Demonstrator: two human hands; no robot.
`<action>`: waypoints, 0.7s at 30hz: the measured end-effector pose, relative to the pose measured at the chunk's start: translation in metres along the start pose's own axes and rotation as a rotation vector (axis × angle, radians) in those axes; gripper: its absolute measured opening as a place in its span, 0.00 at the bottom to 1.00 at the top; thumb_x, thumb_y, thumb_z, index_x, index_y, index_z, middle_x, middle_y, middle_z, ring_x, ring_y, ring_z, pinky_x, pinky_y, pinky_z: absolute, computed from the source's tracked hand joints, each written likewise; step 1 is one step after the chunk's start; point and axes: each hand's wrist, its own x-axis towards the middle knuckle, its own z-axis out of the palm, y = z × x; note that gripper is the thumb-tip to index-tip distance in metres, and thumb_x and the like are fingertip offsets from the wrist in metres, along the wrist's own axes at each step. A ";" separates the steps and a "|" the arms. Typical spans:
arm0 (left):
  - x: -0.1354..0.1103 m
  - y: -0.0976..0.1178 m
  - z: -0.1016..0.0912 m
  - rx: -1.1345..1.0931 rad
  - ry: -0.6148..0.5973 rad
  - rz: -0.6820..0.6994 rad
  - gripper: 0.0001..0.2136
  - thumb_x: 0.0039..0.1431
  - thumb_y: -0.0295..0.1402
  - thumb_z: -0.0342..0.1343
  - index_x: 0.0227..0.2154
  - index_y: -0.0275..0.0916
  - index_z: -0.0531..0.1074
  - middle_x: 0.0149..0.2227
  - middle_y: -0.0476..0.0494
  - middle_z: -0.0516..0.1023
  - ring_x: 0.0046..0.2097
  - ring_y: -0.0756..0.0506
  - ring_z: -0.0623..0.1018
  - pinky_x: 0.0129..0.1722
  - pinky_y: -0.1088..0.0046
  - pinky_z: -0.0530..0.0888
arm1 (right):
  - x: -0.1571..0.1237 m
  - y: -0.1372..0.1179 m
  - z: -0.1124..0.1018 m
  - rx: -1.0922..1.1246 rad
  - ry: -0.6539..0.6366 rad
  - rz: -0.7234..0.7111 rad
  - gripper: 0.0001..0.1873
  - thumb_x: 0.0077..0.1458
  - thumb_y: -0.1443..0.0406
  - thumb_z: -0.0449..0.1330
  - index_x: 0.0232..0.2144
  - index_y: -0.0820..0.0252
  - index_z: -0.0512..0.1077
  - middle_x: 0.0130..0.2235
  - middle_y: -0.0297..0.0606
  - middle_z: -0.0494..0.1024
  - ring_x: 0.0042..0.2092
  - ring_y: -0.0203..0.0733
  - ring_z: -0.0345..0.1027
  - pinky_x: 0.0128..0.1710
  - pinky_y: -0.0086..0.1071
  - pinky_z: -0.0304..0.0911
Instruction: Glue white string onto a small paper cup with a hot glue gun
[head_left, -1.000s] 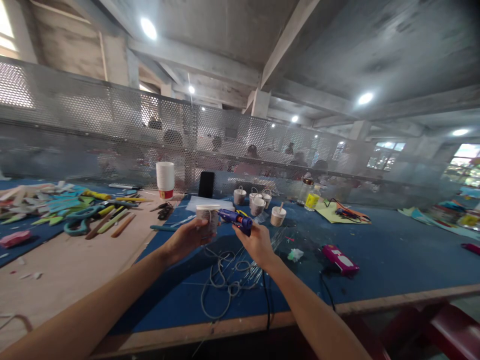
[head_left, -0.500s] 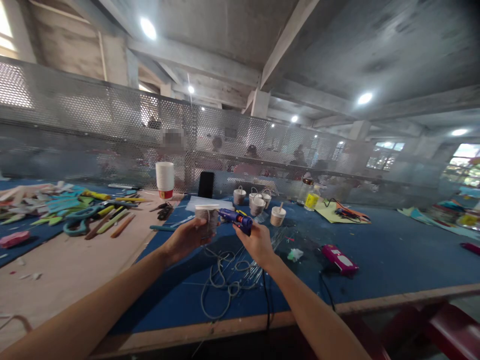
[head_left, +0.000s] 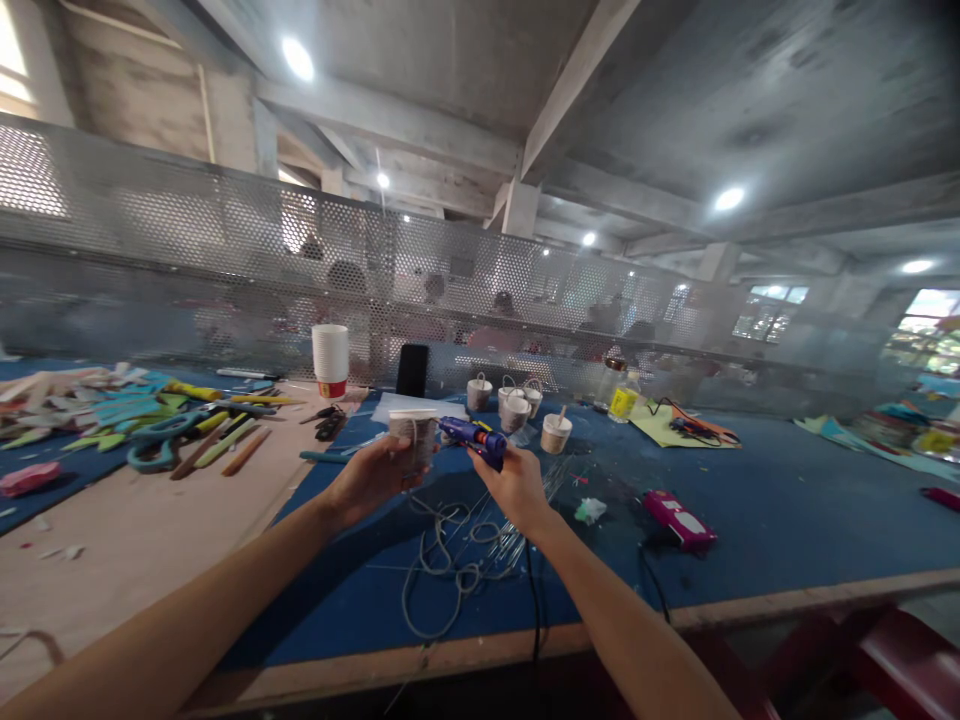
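My left hand point(head_left: 369, 482) is closed around a small paper cup point(head_left: 413, 436) wrapped in grey cord, held upright above the blue table mat point(head_left: 750, 520). My right hand point(head_left: 514, 484) grips a blue glue gun point(head_left: 473, 439) with yellow and red trim. Its nozzle points left and sits right at the cup's side. A black power cable point(head_left: 532, 600) runs from the gun down over the table's front edge. Loose grey cord point(head_left: 447, 560) lies coiled on the mat under both hands.
Several small cups with cord handles point(head_left: 514, 407) stand behind the hands. Further off are a stack of white cups point(head_left: 330, 358), a black phone point(head_left: 412, 369), a glass bottle point(head_left: 611, 384), a pink tool point(head_left: 679, 517) and foam scraps with scissors point(head_left: 157, 440) at left. A perforated metal screen point(head_left: 187, 280) backs the table.
Almost nothing has changed. The cup and the glue gun have stayed together, shifting only very slightly.
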 end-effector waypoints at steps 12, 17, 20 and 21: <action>-0.001 0.002 0.000 -0.015 -0.033 0.006 0.17 0.58 0.30 0.57 0.51 0.35 0.75 0.44 0.36 0.83 0.36 0.43 0.81 0.39 0.67 0.76 | 0.000 0.002 0.000 -0.014 0.004 0.000 0.16 0.61 0.54 0.59 0.39 0.59 0.79 0.30 0.41 0.83 0.33 0.47 0.79 0.32 0.29 0.64; 0.000 0.000 -0.002 -0.037 -0.070 0.011 0.19 0.58 0.31 0.57 0.52 0.35 0.75 0.45 0.35 0.83 0.37 0.43 0.81 0.39 0.66 0.76 | 0.000 0.004 0.002 -0.015 0.010 0.003 0.16 0.61 0.54 0.59 0.39 0.59 0.79 0.30 0.42 0.83 0.33 0.48 0.79 0.32 0.29 0.64; -0.001 0.000 -0.003 -0.043 -0.073 0.016 0.19 0.59 0.31 0.56 0.53 0.36 0.74 0.45 0.35 0.82 0.37 0.43 0.81 0.39 0.67 0.76 | 0.000 0.004 0.004 0.011 0.012 0.012 0.16 0.60 0.54 0.59 0.39 0.59 0.79 0.31 0.42 0.83 0.34 0.48 0.79 0.32 0.30 0.64; -0.001 0.001 -0.003 -0.044 -0.076 0.017 0.19 0.59 0.31 0.56 0.53 0.35 0.74 0.45 0.34 0.82 0.37 0.43 0.81 0.39 0.67 0.76 | 0.000 0.004 0.004 0.024 0.010 0.024 0.16 0.60 0.54 0.59 0.38 0.59 0.80 0.30 0.42 0.83 0.33 0.48 0.79 0.33 0.30 0.64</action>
